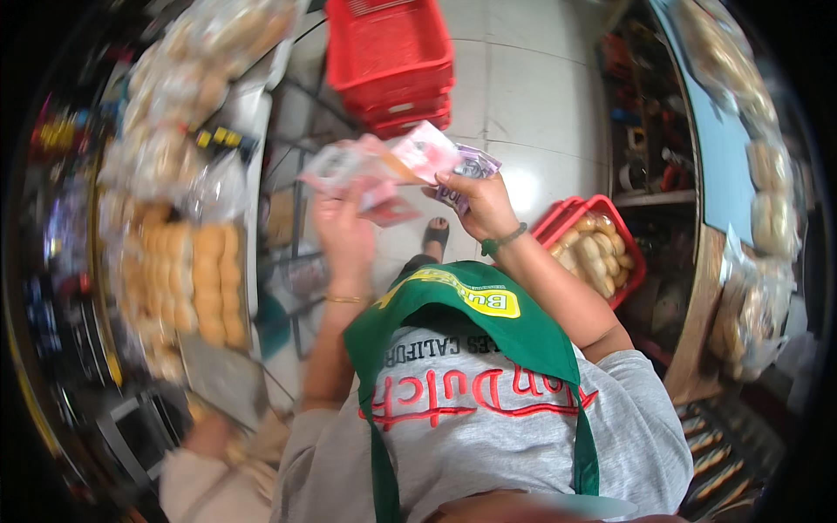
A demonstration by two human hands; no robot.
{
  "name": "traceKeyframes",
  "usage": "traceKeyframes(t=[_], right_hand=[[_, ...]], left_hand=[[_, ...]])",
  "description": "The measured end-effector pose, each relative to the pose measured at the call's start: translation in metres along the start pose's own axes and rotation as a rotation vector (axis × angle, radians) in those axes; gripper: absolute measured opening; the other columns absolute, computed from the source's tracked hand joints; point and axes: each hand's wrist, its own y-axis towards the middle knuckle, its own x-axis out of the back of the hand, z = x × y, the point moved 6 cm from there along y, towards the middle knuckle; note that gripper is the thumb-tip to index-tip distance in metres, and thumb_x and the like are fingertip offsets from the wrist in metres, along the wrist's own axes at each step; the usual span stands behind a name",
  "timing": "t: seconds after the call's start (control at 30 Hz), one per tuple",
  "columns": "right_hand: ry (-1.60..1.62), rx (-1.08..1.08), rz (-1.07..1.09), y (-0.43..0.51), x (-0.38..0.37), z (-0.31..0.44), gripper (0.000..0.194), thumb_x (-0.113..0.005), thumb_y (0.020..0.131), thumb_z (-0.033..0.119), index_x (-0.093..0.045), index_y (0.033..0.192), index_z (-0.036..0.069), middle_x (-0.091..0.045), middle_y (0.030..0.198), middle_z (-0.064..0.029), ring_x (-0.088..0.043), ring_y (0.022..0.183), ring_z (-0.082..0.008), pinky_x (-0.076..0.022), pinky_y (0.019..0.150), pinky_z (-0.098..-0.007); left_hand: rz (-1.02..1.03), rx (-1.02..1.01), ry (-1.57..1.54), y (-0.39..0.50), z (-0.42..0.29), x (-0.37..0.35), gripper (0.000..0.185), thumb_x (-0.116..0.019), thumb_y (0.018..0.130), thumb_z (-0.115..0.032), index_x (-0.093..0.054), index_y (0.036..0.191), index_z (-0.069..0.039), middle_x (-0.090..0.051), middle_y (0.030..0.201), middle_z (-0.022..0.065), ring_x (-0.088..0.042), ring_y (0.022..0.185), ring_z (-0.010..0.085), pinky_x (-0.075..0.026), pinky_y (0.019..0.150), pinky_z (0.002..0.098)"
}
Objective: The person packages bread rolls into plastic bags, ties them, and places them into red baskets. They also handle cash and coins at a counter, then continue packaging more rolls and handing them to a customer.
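My left hand (345, 229), blurred by motion and wearing a thin bracelet, grips several fanned pink and red banknotes (340, 167). To its right, my right hand (482, 204) pinches a pink banknote (425, 151) between thumb and finger, together with folded purple banknotes (476, 163). The notes of both hands meet or overlap in front of me; which hand bears the middle ones I cannot tell. A green beaded bracelet is on my right wrist. Below the hands are my green apron (458, 294) and grey printed shirt (471, 444).
Stacked red plastic crates (392, 59) stand on the tiled floor ahead. A red crate of bread rolls (598, 255) sits at right. Bread loaves (203, 281) and bagged bread (176, 98) line the left shelf, more bagged bread (752, 314) the right one. Another person's arm (212, 438) shows at lower left.
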Motion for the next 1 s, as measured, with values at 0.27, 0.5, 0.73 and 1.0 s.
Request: traceKeyframes(t=[0.27,0.5,0.73,1.0], right_hand=[[-0.469,-0.189,0.041,0.081,0.043,0.112,0.033,-0.069,0.082,0.002,-0.062,0.114,-0.002,-0.066,0.089,-0.0102,-0.069,0.079,-0.0182,-0.0595,0.059,-0.0335],[-0.490,0.076,-0.303,0.082,0.157,0.262,0.028,-0.067,0.080,0.001,-0.066,0.108,-0.006,-0.069,0.090,-0.0118,-0.067,0.070,-0.0170,-0.0547,0.052,-0.0262],[0.160,0.905,-0.287,0.099,0.246,0.407,0.053,-0.059,0.097,0.014,-0.041,0.146,0.001,-0.059,0.134,-0.0106,-0.060,0.115,-0.0165,-0.0501,0.097,-0.0322],[0.245,1.157,-0.501,0.058,0.338,0.571,0.034,-0.056,0.099,0.015,-0.054,0.126,-0.004,-0.069,0.100,-0.0161,-0.069,0.095,-0.0262,-0.0572,0.086,-0.0390]], left_hand=[[1.232,-0.141,0.755,0.147,0.062,-0.188,0.028,-0.051,0.071,0.010,-0.064,0.095,0.002,-0.067,0.102,0.0145,-0.067,0.092,0.0284,-0.054,0.080,0.0336],[1.179,0.318,0.579,0.200,0.201,-0.341,0.018,-0.059,0.082,0.007,-0.066,0.097,0.000,-0.070,0.091,0.0079,-0.067,0.083,0.0159,-0.055,0.074,0.0310],[0.929,1.020,-0.114,0.152,0.324,-0.508,0.025,-0.065,0.093,-0.007,-0.061,0.118,-0.004,-0.068,0.106,0.0071,-0.067,0.092,0.0185,-0.055,0.080,0.0307],[1.438,1.010,0.024,0.178,0.352,-0.704,0.032,-0.065,0.091,-0.003,-0.058,0.122,0.001,-0.067,0.112,0.0109,-0.066,0.102,0.0191,-0.055,0.090,0.0339]])
